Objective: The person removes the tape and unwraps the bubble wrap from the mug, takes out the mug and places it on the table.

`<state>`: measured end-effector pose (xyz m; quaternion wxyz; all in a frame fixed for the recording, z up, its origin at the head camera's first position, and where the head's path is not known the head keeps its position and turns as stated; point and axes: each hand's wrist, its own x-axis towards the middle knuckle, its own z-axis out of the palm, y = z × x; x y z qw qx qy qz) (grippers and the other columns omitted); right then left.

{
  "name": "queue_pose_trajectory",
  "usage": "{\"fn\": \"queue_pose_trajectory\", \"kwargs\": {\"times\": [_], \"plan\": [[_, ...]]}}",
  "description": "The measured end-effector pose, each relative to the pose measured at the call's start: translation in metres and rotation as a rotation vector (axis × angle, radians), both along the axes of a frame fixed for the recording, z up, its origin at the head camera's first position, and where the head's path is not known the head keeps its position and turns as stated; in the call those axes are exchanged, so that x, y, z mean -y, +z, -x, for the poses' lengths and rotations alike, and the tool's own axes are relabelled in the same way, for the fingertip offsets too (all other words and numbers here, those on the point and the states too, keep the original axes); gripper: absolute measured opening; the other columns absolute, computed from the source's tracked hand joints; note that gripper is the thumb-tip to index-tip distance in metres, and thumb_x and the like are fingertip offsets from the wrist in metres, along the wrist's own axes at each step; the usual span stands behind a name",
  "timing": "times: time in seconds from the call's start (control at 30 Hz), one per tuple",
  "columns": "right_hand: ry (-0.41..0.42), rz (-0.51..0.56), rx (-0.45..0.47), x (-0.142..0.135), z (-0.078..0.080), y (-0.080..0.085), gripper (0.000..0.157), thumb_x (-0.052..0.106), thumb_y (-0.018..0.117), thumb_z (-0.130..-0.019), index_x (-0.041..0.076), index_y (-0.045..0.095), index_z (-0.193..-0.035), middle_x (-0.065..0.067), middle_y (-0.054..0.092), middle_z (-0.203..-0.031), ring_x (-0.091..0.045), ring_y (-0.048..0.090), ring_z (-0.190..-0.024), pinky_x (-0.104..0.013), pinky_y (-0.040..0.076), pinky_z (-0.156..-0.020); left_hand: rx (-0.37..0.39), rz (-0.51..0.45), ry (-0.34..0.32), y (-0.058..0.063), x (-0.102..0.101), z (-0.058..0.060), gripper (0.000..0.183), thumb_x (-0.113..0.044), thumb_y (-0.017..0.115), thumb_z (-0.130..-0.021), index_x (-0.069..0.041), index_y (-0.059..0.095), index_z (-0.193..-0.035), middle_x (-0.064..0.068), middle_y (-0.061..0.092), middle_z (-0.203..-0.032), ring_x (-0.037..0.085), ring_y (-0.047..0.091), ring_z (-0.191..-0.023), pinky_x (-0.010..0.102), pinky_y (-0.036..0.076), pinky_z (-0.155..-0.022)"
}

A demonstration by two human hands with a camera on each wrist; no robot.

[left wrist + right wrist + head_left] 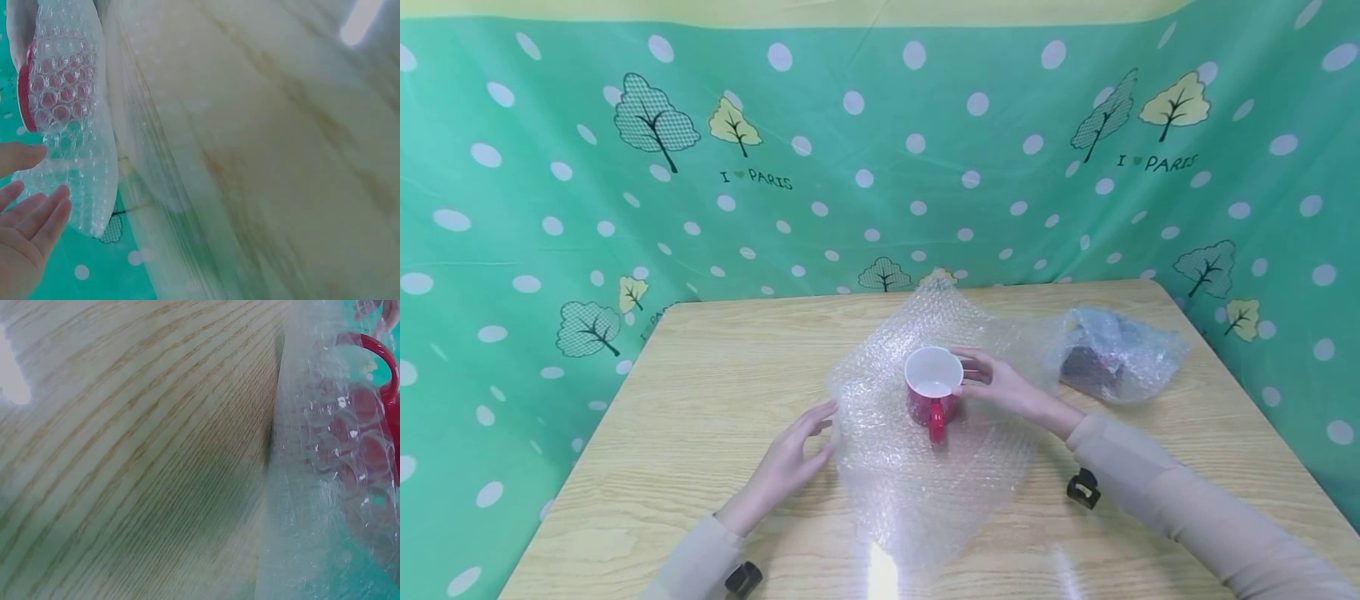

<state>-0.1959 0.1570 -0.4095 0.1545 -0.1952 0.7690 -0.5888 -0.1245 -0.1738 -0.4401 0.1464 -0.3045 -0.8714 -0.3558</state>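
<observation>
A red mug [919, 408] with a white inside stands upright in the middle of a sheet of bubble wrap [895, 475], its handle toward me. My right hand [1000, 385] holds the mug at its right side near the rim, thumb in front and fingers behind. At the sheet's left edge is my left hand [788, 457], fingers loosely bent and apart. In the left wrist view, the left hand [28, 240] shows nothing gripped, and raised wrap partly covers the mug [25, 97]. Wrap also overlaps the mug [391, 425] in the right wrist view.
A bubble-wrapped bundle [1120, 358] with something dark inside lies at the right back of the wooden table [730, 358]. Green dotted cloth [820, 158] hangs behind and along both sides. Dark clip-like pieces [1083, 488] are at both wrists.
</observation>
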Motion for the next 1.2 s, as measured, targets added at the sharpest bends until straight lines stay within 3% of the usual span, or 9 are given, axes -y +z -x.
{"fn": "queue_pose_trajectory", "kwargs": {"times": [0.43,0.57,0.73,0.93,1.07,1.2], "plan": [[-0.006,-0.004,-0.007,0.001,0.0,0.0,0.064,0.006,0.063,-0.08,-0.004,0.03,-0.134,-0.026,0.035,-0.133,-0.04,0.038,-0.118,-0.044,0.037,-0.098,0.034,0.024,0.056,0.008,0.004,-0.006,0.057,-0.002,0.071,-0.07,-0.002,0.047,-0.123,0.013,0.056,-0.116,0.02,0.062,-0.088,0.031,0.053,-0.075],[-0.006,-0.019,-0.021,0.0,-0.002,0.003,0.064,0.012,0.064,-0.08,-0.001,0.032,-0.134,-0.025,0.037,-0.132,-0.04,0.041,-0.116,-0.043,0.04,-0.095,0.038,0.02,0.084,0.012,0.006,-0.007,0.056,-0.003,0.071,-0.07,-0.004,0.049,-0.122,0.012,0.057,-0.115,0.019,0.062,-0.087,0.032,0.053,-0.075],[0.009,-0.023,-0.066,0.0,-0.005,0.005,0.064,0.023,0.065,-0.08,0.002,0.035,-0.133,-0.024,0.043,-0.127,-0.037,0.046,-0.112,-0.039,0.046,-0.09,-0.039,0.003,0.097,0.016,0.01,-0.006,0.053,0.002,0.071,-0.067,-0.004,0.053,-0.117,0.009,0.059,-0.111,0.02,0.061,-0.087,0.032,0.053,-0.076],[-0.035,-0.055,0.011,0.001,-0.007,0.008,0.063,0.014,0.064,-0.081,0.001,0.033,-0.134,-0.026,0.042,-0.127,-0.04,0.043,-0.114,-0.041,0.044,-0.092,-0.18,-0.028,0.107,0.023,0.017,-0.002,0.044,0.007,0.069,-0.066,-0.001,0.058,-0.107,0.009,0.062,-0.102,0.021,0.061,-0.083,0.022,0.051,-0.075],[-0.045,-0.068,0.016,0.001,-0.012,0.013,0.06,0.007,0.061,-0.082,-0.002,0.031,-0.133,-0.029,0.041,-0.127,-0.042,0.043,-0.113,-0.042,0.044,-0.091,-0.206,-0.022,0.12,0.031,0.022,0.0,0.04,0.007,0.068,-0.066,0.0,0.059,-0.104,0.01,0.063,-0.102,0.021,0.06,-0.085,0.012,0.045,-0.079],[-0.066,-0.09,0.033,0.0,-0.02,0.017,0.058,0.004,0.057,-0.083,-0.006,0.029,-0.133,-0.032,0.042,-0.124,-0.042,0.045,-0.111,-0.042,0.044,-0.091,-0.224,-0.011,0.121,0.042,0.023,0.005,0.036,0.007,0.067,-0.068,0.001,0.06,-0.103,0.011,0.063,-0.101,0.022,0.059,-0.088,0.012,0.044,-0.082]]}}
